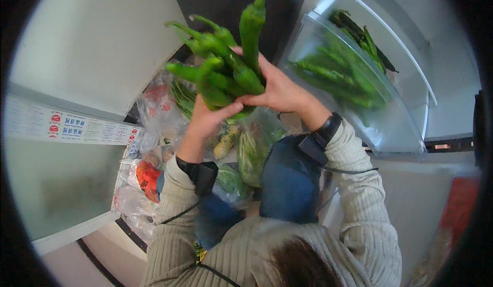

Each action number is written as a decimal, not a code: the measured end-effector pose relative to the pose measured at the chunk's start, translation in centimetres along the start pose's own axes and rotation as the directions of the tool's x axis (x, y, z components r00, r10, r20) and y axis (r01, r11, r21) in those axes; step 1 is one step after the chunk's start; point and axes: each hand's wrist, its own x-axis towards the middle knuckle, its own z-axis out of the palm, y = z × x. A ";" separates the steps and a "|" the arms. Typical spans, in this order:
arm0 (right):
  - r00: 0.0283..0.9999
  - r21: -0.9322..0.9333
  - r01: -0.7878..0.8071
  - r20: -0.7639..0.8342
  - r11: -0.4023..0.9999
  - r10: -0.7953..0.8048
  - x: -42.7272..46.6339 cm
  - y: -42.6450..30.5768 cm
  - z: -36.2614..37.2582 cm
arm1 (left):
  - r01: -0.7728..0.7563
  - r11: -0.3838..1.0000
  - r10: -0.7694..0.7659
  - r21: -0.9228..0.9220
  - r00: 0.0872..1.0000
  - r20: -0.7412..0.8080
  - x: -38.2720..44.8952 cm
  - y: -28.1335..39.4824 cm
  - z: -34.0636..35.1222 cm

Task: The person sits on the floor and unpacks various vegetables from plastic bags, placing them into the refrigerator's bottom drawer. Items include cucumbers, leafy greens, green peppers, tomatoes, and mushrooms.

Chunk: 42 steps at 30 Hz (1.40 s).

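Observation:
A bunch of long green peppers point(227, 69) is held up between both hands in front of me. From below and the left, my left hand point(212, 113) cups the bunch. My right hand point(275, 82) grips it from the right side, its thumb near the left one. One pepper stands upright above the rest, stem upward. To the right is a clear refrigerator drawer point(408, 111) with more green peppers point(342, 75) inside. Dark slender vegetables point(354, 28) lie at the drawer's far end, probably cucumbers.
Below my hands, bagged leafy greens point(250, 152) and a pale yellow-green vegetable point(223, 144) lie on the floor. Plastic bags point(134, 206) and a red-orange bag point(148, 179) sit at the left. A white-framed panel with a printed strip point(92, 129) stands further left.

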 end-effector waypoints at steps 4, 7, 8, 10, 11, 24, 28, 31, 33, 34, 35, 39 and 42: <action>0.997 0.204 0.048 -0.073 0.978 -0.034 2.0 -3.7 0.0 | -0.046 0.994 0.048 0.103 0.999 -0.011 -0.1 5.3 0.3; 0.974 0.080 0.048 -0.223 0.996 -0.029 1.9 -7.0 -0.7 | -0.012 0.998 0.008 0.062 0.998 0.068 -0.5 9.4 1.8; 0.960 0.006 0.108 -0.261 0.994 -0.102 1.1 -8.4 -1.3 | -0.049 0.996 0.039 0.076 0.992 0.121 -0.7 10.3 2.7; 0.936 -0.164 0.108 -0.316 0.980 -0.156 -1.2 -11.6 -3.5 | -0.135 0.991 0.123 0.025 0.956 0.267 -0.3 11.2 5.7; 0.925 -0.277 0.106 -0.325 0.955 -0.197 -2.5 -13.3 -5.0 | -0.159 0.987 0.155 -0.015 0.932 0.327 0.2 11.4 7.3; 0.693 -0.305 -0.569 -0.678 0.764 0.245 -14.0 -14.2 -24.4 | 0.484 0.654 -0.156 -0.581 0.838 0.522 10.0 2.5 34.8; 0.816 -0.352 -0.563 -0.379 0.748 0.436 -12.5 -13.0 -27.1 | 0.504 0.558 -0.277 -0.659 0.862 0.425 9.2 2.1 35.3; 0.741 -0.479 -0.627 -0.125 0.614 0.659 -10.5 -11.5 -29.4 | 0.544 0.462 -0.383 -0.701 0.835 0.395 9.0 2.8 35.4; 0.574 -0.411 -0.759 -0.057 0.505 0.817 -9.5 -9.3 -30.3 | 0.582 0.451 -0.530 -0.677 0.785 0.321 9.7 3.2 35.6; 0.492 -0.359 -0.824 -0.072 0.438 0.867 -9.4 -8.1 -30.6 | 0.611 0.442 -0.547 -0.657 0.764 0.342 10.4 3.2 35.6; 0.453 -0.295 -0.859 -0.054 0.419 0.890 -9.6 -6.9 -30.9 | 0.641 0.421 -0.592 -0.642 0.730 0.341 11.4 3.1 35.8; 0.495 -0.486 -0.820 -0.335 0.303 0.802 -10.1 -3.7 -31.4 | 0.766 0.439 -0.673 -0.470 0.627 0.393 16.5 0.3 36.1; 0.594 -0.569 -0.768 -0.459 0.295 0.661 -10.8 -3.4 -29.8 | 0.689 0.555 -0.582 -0.466 0.722 0.374 19.6 -2.1 35.6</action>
